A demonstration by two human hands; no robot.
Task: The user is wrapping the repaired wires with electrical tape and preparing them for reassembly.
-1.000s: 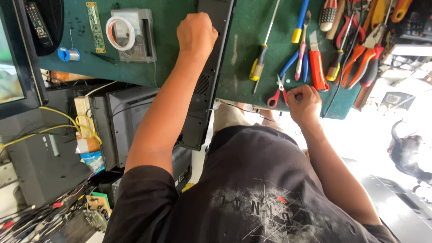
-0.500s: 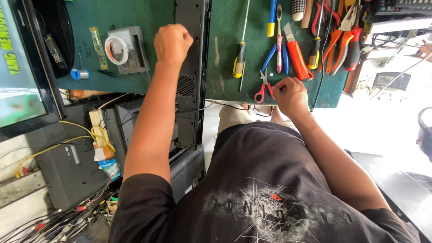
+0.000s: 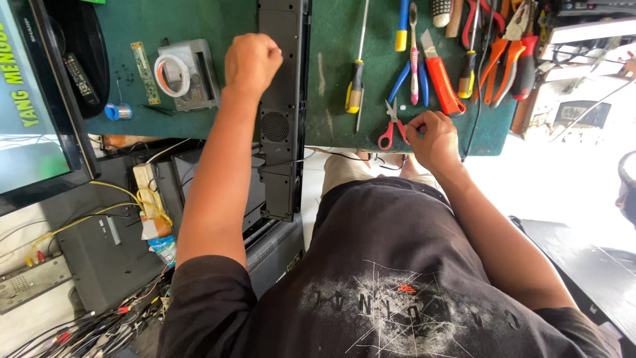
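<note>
Soundbar [image 3: 281, 99] at centre frame sits under my fisted left hand [image 3: 252, 63]; right hand's [image 3: 430, 136] grip pinches beside red-handled scissors [image 3: 391, 129], so lifting them needs care.

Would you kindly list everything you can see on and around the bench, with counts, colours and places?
Soundbar: one, black, long, overhanging the bench edge.
Work mat: one, green, covering the bench.
Scissors: one, red-handled, by the right hand.
Screwdriver: one, yellow-black handle, right of the soundbar.
Utility knife: one, red, mid bench.
Pliers: several, orange and red handles, far right.
Tape roll: one, white, on a grey box.
Solder spool: one, blue, left.
Remote control: one, black, far left.
Left hand: fist on the soundbar.
Right hand: at the mat's edge by the scissors.
</note>
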